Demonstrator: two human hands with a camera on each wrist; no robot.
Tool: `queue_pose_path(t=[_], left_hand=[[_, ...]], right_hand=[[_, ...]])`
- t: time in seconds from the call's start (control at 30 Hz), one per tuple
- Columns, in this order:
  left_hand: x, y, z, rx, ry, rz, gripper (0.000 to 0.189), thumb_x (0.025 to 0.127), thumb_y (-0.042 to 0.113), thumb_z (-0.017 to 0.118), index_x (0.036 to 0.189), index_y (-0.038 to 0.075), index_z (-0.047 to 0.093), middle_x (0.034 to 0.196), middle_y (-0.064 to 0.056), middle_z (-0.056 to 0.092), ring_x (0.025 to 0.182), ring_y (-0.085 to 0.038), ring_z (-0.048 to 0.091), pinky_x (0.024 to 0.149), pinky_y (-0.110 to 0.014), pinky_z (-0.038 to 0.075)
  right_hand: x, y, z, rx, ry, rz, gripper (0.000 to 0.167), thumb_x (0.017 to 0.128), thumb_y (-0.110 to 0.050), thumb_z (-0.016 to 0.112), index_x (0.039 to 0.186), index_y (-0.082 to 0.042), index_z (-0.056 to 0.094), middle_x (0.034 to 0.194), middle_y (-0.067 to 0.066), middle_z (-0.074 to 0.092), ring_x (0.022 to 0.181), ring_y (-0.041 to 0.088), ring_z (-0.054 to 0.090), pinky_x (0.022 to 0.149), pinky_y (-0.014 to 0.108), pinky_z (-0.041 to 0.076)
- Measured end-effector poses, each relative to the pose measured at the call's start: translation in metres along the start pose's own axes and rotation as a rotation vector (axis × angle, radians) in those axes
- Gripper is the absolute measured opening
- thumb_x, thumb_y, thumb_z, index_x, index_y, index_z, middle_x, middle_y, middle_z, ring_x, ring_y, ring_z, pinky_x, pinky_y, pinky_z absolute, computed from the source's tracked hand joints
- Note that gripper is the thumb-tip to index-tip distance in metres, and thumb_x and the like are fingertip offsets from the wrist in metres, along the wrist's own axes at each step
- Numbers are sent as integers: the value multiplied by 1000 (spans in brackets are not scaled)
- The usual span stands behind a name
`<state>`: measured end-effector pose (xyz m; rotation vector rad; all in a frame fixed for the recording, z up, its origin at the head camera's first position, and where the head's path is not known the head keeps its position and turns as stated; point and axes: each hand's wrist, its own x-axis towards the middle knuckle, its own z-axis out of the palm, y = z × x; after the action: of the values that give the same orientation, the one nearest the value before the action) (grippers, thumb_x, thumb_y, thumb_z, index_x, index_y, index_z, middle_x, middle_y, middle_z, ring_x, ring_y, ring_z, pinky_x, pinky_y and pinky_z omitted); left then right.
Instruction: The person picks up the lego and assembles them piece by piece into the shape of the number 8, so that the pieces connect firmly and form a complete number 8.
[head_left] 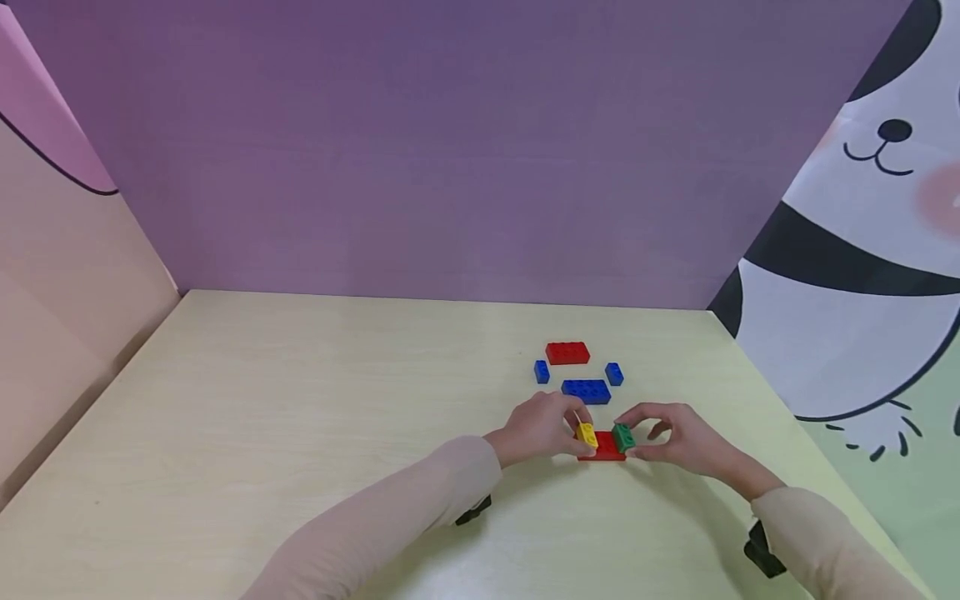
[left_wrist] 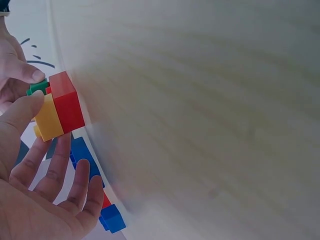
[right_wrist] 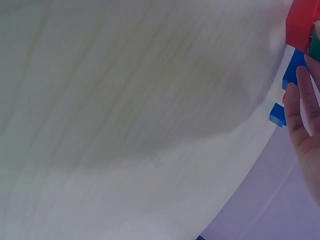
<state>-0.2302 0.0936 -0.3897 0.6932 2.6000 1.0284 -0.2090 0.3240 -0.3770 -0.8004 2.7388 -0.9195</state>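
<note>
A red building brick (head_left: 609, 448) lies near the front of the group, with a yellow brick (head_left: 587, 435) on its left end and a green brick (head_left: 623, 438) on its right end. My left hand (head_left: 542, 428) pinches the yellow brick between thumb and fingers; in the left wrist view the yellow brick (left_wrist: 49, 120) sits flush against the red brick (left_wrist: 68, 102). From the other side, my right hand (head_left: 686, 437) holds the green brick between thumb and forefinger. The right wrist view catches only part of the green brick (right_wrist: 315, 47) at its edge.
Just behind the hands lies a long blue brick (head_left: 587, 392). Farther back are another red brick (head_left: 567, 353) and two small blue bricks, one left (head_left: 542, 372) and one right (head_left: 614, 373). A purple wall (head_left: 450, 167) rises behind the pale table (head_left: 300, 400).
</note>
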Motion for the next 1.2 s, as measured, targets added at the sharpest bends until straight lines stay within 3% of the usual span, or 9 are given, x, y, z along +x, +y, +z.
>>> queue_pose_path(t=[0.57, 1.2], left_hand=[[-1, 2, -2, -3, -1, -10, 25, 69, 32, 79, 89, 28, 64, 80, 12, 60, 81, -2, 48, 62, -20, 40], [0, 2, -2, 2, -4, -16, 25, 69, 32, 79, 89, 28, 64, 80, 12, 60, 81, -3, 48, 62, -20, 40]], right_hand=[[2, 5, 1, 16, 5, -54, 32, 77, -18, 73, 106, -10, 63, 103, 8, 67, 92, -2, 56, 70, 30, 53], [2, 6, 2, 20, 0, -22, 33, 76, -20, 73, 106, -12, 63, 103, 7, 67, 91, -1, 56, 70, 31, 53]])
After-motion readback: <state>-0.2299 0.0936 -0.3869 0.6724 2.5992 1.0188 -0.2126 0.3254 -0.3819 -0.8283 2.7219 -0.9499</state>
